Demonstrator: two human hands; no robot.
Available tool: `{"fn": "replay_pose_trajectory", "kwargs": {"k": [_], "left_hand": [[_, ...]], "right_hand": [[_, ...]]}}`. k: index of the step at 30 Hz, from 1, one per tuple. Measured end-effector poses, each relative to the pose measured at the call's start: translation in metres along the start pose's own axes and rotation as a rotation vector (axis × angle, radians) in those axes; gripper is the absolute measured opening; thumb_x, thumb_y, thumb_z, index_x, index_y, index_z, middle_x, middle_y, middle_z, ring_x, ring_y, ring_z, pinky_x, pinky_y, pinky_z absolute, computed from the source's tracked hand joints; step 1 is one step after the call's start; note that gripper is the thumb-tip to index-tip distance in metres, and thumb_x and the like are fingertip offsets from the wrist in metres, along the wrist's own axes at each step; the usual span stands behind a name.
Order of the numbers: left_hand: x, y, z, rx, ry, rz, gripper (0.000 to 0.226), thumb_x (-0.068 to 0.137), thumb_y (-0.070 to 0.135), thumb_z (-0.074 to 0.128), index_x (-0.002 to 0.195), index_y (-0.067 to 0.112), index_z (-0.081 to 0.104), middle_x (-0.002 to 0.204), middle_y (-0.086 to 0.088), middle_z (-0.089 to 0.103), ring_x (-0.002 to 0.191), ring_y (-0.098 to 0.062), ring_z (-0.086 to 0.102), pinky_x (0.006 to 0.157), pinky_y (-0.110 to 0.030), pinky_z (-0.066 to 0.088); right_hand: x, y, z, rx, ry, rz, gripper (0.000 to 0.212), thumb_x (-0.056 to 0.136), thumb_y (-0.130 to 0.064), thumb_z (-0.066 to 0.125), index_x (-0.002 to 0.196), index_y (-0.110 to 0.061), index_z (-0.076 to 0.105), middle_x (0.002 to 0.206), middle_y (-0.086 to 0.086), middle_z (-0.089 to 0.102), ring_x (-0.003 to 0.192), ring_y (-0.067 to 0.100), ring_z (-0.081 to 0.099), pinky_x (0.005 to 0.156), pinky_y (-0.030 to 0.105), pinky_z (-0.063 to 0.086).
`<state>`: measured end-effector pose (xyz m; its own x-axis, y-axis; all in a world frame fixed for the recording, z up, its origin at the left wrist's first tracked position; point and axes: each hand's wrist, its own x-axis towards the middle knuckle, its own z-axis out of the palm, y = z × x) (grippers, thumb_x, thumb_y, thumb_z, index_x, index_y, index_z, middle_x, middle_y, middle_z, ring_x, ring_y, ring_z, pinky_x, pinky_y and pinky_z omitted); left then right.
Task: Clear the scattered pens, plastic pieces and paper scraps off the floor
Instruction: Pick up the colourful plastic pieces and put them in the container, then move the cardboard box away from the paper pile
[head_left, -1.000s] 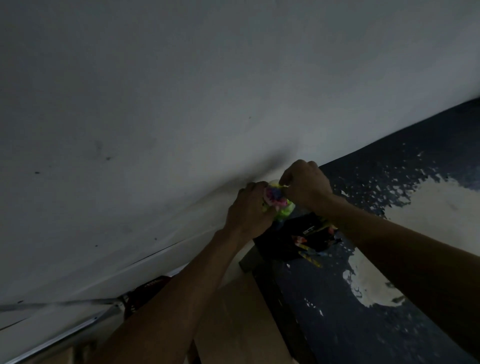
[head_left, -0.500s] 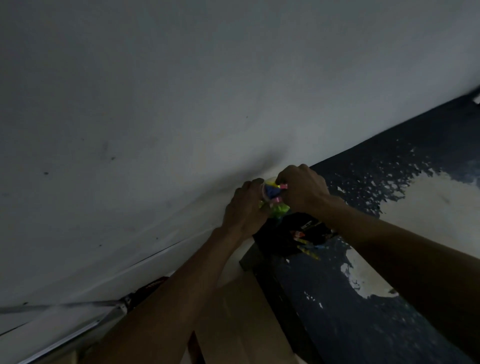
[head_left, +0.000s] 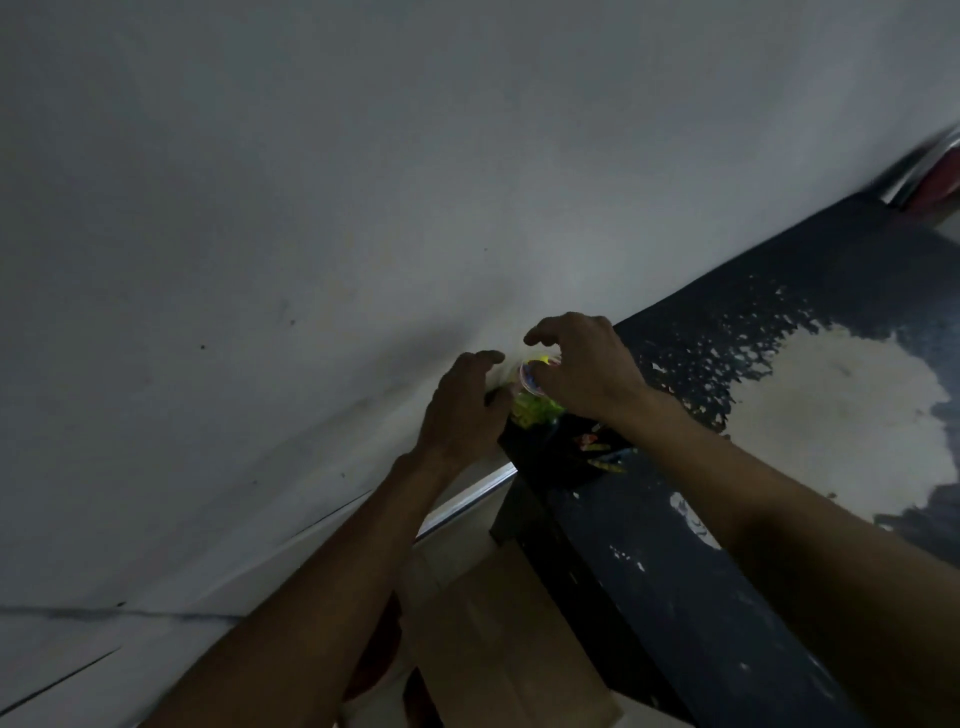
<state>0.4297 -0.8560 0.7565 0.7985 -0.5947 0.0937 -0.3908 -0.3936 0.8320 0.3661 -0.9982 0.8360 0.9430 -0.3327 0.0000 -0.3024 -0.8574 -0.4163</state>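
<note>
A small clear cup (head_left: 531, 383) packed with coloured plastic pieces, green, yellow and pink, stands against the white wall at the far corner of a dark tabletop (head_left: 675, 545). My left hand (head_left: 460, 410) is just to its left, fingers spread, thumb close to the green pieces. On the cup's right, my right hand (head_left: 582, 371) hovers over the rim with curled, parted fingers and hides part of it. Neither hand visibly grips the cup. The light is dim.
A black container (head_left: 566, 452) with a few coloured pieces lies just in front of the cup. The tabletop has large patches of peeled paint (head_left: 841, 410). A cardboard box (head_left: 498, 629) sits below the table's left edge. A metal and red object (head_left: 930, 171) is at far right.
Both hands were closed around the cup of coloured pieces; now their fingers have spread and come off it. The view has tilted and drawn closer.
</note>
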Motion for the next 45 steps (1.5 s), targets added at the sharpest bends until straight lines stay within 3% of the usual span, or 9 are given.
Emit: {"fn": "replay_pose_trajectory", "kwargs": {"k": [3,11,16,20,23,27,35,41,45], "left_hand": [[-0.019,0.004,-0.01,-0.026,0.045,0.025,0.038,0.092,0.024,0.061,0.128,0.012,0.056,0.124,-0.005,0.059,0.103,-0.021,0.06,0.085,-0.041,0.054],[-0.084,0.01,-0.021,-0.014,0.147,0.059,0.028,0.093,0.022,0.06,0.116,0.007,0.064,0.113,-0.006,0.066,0.089,-0.016,0.064,0.068,-0.009,0.046],[-0.139,0.016,-0.015,0.003,0.224,0.005,0.023,0.094,0.017,0.059,0.114,0.007,0.065,0.108,-0.006,0.067,0.086,-0.015,0.063,0.067,-0.012,0.046],[-0.193,0.02,0.005,0.023,0.23,-0.039,0.021,0.094,0.017,0.06,0.111,0.007,0.067,0.102,-0.005,0.068,0.083,-0.014,0.062,0.067,-0.016,0.046],[-0.234,0.02,0.023,0.043,0.192,-0.092,0.019,0.094,0.019,0.059,0.108,0.008,0.067,0.098,-0.005,0.068,0.081,-0.015,0.062,0.066,-0.019,0.047],[-0.27,0.009,0.039,-0.003,0.12,-0.181,0.019,0.094,0.02,0.059,0.11,0.012,0.065,0.097,0.001,0.066,0.081,-0.011,0.062,0.063,-0.006,0.043],[-0.301,-0.023,0.051,0.025,-0.045,-0.287,0.013,0.094,0.017,0.059,0.104,0.014,0.066,0.084,0.007,0.063,0.078,0.001,0.059,0.071,-0.019,0.049],[-0.293,-0.073,0.057,0.053,-0.203,-0.382,0.022,0.093,0.014,0.058,0.114,0.01,0.064,0.094,0.0,0.066,0.089,-0.014,0.063,0.084,-0.032,0.054],[-0.286,-0.127,0.078,0.129,-0.338,-0.421,0.033,0.092,0.016,0.059,0.123,0.004,0.058,0.112,-0.011,0.064,0.103,-0.024,0.061,0.092,-0.036,0.051]], "right_hand": [[-0.022,-0.015,0.003,0.081,0.064,-0.001,0.032,0.085,-0.026,0.066,0.116,-0.018,0.066,0.117,0.004,0.064,0.105,0.02,0.06,0.089,0.034,0.05],[-0.104,-0.043,0.016,0.275,0.147,0.026,0.027,0.085,-0.018,0.066,0.11,-0.009,0.07,0.107,0.008,0.07,0.1,0.023,0.063,0.086,0.034,0.052],[-0.157,-0.027,0.041,0.337,0.098,0.049,0.032,0.087,-0.019,0.065,0.119,-0.016,0.067,0.116,0.001,0.067,0.106,0.013,0.061,0.09,0.026,0.05],[-0.204,-0.007,0.063,0.349,0.023,0.066,0.03,0.086,-0.025,0.066,0.116,-0.02,0.068,0.109,-0.003,0.069,0.099,0.009,0.062,0.089,0.032,0.055],[-0.243,0.003,0.079,0.359,-0.001,0.106,0.029,0.083,-0.028,0.067,0.111,-0.024,0.069,0.105,-0.006,0.07,0.095,0.008,0.064,0.085,0.035,0.057],[-0.282,0.014,0.097,0.356,-0.048,0.187,0.029,0.085,-0.022,0.07,0.114,-0.021,0.068,0.105,-0.004,0.07,0.093,0.008,0.063,0.084,0.03,0.057],[-0.33,0.027,0.151,0.381,-0.193,0.35,0.032,0.086,-0.02,0.07,0.118,-0.02,0.065,0.108,-0.006,0.067,0.096,0.005,0.062,0.087,0.025,0.054],[-0.342,0.033,0.21,0.403,-0.27,0.5,0.027,0.084,-0.016,0.065,0.111,-0.016,0.068,0.101,-0.003,0.069,0.096,0.015,0.065,0.087,0.031,0.055],[-0.353,0.045,0.262,0.44,-0.31,0.618,0.028,0.086,-0.011,0.062,0.114,-0.013,0.066,0.102,-0.001,0.067,0.092,0.015,0.064,0.079,0.022,0.051]]}}
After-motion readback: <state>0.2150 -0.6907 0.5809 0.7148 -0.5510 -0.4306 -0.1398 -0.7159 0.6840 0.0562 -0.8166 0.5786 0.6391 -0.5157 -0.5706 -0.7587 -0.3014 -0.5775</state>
